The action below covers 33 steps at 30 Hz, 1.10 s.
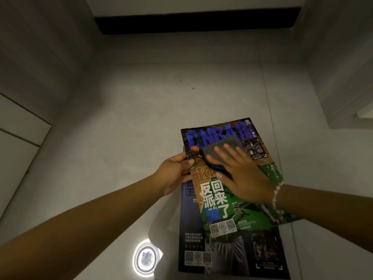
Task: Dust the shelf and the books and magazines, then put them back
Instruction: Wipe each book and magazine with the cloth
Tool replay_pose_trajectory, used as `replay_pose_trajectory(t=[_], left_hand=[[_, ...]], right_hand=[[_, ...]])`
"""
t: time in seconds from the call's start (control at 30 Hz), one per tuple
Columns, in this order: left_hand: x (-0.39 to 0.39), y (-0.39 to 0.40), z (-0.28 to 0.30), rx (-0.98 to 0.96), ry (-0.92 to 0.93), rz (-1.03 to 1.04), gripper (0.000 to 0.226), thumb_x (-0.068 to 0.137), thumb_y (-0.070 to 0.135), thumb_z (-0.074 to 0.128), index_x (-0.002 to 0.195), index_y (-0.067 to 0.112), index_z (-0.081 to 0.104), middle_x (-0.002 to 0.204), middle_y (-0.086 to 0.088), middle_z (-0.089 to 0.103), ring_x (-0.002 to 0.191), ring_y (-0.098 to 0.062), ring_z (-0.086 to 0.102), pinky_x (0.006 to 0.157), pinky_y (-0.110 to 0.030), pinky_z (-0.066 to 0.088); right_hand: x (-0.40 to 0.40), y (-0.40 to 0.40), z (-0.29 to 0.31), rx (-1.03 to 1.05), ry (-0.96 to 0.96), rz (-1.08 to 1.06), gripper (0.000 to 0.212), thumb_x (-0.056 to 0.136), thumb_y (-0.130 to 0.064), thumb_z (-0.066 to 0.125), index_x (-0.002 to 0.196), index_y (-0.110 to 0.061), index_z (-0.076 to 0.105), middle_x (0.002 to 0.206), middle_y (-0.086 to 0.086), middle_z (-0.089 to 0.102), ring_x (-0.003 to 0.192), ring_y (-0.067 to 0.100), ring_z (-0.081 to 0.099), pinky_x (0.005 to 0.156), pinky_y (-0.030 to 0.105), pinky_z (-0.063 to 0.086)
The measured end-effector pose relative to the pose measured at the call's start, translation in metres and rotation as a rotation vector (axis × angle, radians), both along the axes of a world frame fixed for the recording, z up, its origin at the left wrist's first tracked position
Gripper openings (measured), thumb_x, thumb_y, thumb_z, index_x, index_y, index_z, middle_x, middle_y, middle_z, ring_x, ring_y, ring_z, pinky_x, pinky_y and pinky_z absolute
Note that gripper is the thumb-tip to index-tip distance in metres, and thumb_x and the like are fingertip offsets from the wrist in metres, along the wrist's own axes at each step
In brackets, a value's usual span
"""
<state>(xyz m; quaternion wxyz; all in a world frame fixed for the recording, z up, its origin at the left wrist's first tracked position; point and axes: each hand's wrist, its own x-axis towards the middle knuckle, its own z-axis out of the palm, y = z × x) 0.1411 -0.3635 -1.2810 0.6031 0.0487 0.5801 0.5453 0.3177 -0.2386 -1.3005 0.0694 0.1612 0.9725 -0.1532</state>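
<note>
A green and orange NBA magazine [222, 201] lies tilted on top of a darker blue magazine [189, 229], over the grey tiled floor. My left hand [174, 174] pinches the top magazine's left edge between thumb and fingers. My right hand [242, 174] lies flat, fingers spread, pressing a grey cloth [220, 147] with a blue underside onto the cover, just below the blue title. A pale bead bracelet sits on my right wrist. No shelf can be made out in this view.
Grey floor tiles [141, 118] stretch ahead to a white wall with a black skirting strip [197, 23]. White panels [18, 128] stand at the left, and a white door frame [343, 87] at the right. A round ceiling lamp's reflection [146, 259] glows on the floor.
</note>
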Motion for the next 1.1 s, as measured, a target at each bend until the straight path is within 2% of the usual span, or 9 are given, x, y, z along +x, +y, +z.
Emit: replay_pose_trajectory(t=[0.13,0.27,0.37,0.5,0.67,0.77,0.87,0.97,1.1], left_hand=[[-0.003,0.001,0.0,0.008,-0.051,0.009,0.026,0.099,0.014,0.046,0.12,0.011,0.06,0.104,-0.009,0.071,0.096,-0.024,0.068,0.078,-0.034,0.059],[-0.006,0.003,0.0,-0.02,-0.032,-0.005,0.026,0.099,0.02,0.046,0.117,0.009,0.06,0.107,-0.013,0.071,0.1,-0.027,0.068,0.079,-0.035,0.058],[-0.007,0.004,0.0,-0.031,-0.019,-0.02,0.025,0.1,0.023,0.045,0.114,0.01,0.061,0.106,-0.013,0.071,0.099,-0.027,0.069,0.082,-0.036,0.058],[-0.007,0.003,0.0,-0.029,-0.033,-0.008,0.028,0.1,0.026,0.045,0.115,0.01,0.062,0.104,-0.012,0.071,0.095,-0.024,0.069,0.078,-0.035,0.058],[-0.004,0.004,-0.001,-0.028,-0.019,0.011,0.023,0.098,0.016,0.047,0.114,0.01,0.063,0.103,-0.012,0.07,0.088,-0.022,0.069,0.073,-0.031,0.059],[-0.002,0.005,-0.003,-0.036,0.032,0.03,0.023,0.097,0.008,0.047,0.114,0.007,0.062,0.099,-0.012,0.069,0.085,-0.021,0.069,0.072,-0.031,0.059],[-0.002,0.005,-0.003,-0.042,0.045,0.036,0.024,0.097,0.007,0.047,0.117,0.006,0.061,0.098,-0.012,0.07,0.083,-0.021,0.069,0.071,-0.031,0.06],[-0.001,0.007,-0.003,-0.056,0.052,0.051,0.024,0.097,0.006,0.046,0.117,0.005,0.061,0.096,-0.011,0.069,0.08,-0.019,0.069,0.066,-0.029,0.06],[0.001,0.006,-0.002,-0.077,0.1,0.054,0.024,0.098,0.007,0.047,0.117,0.006,0.061,0.1,-0.013,0.069,0.084,-0.022,0.069,0.066,-0.028,0.059]], right_hand=[[0.015,0.009,-0.002,0.005,-0.036,0.151,0.059,0.092,-0.062,-0.007,0.147,-0.042,0.001,0.155,-0.012,-0.006,0.142,0.007,-0.02,0.111,0.027,-0.024],[-0.003,0.021,0.003,-0.028,-0.028,0.013,0.068,0.081,-0.068,-0.019,0.143,-0.043,-0.005,0.153,-0.014,-0.009,0.141,0.009,-0.02,0.116,0.034,-0.016],[-0.021,0.003,0.004,-0.046,-0.028,-0.095,0.077,0.071,-0.07,-0.028,0.141,-0.043,-0.012,0.152,-0.013,-0.016,0.138,0.009,-0.026,0.112,0.033,-0.02],[-0.015,-0.023,0.001,-0.029,0.018,0.038,0.062,0.09,-0.062,-0.008,0.147,-0.039,-0.003,0.156,-0.007,-0.007,0.142,0.016,-0.019,0.113,0.033,-0.019],[0.023,-0.023,-0.006,0.058,0.049,0.332,0.051,0.101,-0.052,0.019,0.149,-0.036,0.018,0.156,-0.003,0.017,0.146,0.02,0.006,0.116,0.038,0.0],[0.029,0.003,-0.007,0.106,0.033,0.41,0.049,0.101,-0.051,0.022,0.148,-0.038,0.022,0.155,-0.004,0.022,0.145,0.018,0.012,0.117,0.035,-0.002],[0.024,0.01,-0.006,0.08,0.047,0.248,0.05,0.101,-0.051,0.02,0.148,-0.036,0.024,0.155,-0.003,0.023,0.145,0.016,0.008,0.118,0.033,-0.005],[0.022,-0.017,-0.01,0.045,0.093,0.109,0.051,0.101,-0.052,0.016,0.148,-0.034,0.023,0.154,-0.001,0.025,0.145,0.02,0.009,0.116,0.038,0.003],[0.038,-0.038,-0.014,0.077,0.097,0.346,0.051,0.1,-0.052,0.023,0.149,-0.036,0.021,0.156,-0.004,0.02,0.146,0.021,0.01,0.116,0.041,0.005]])
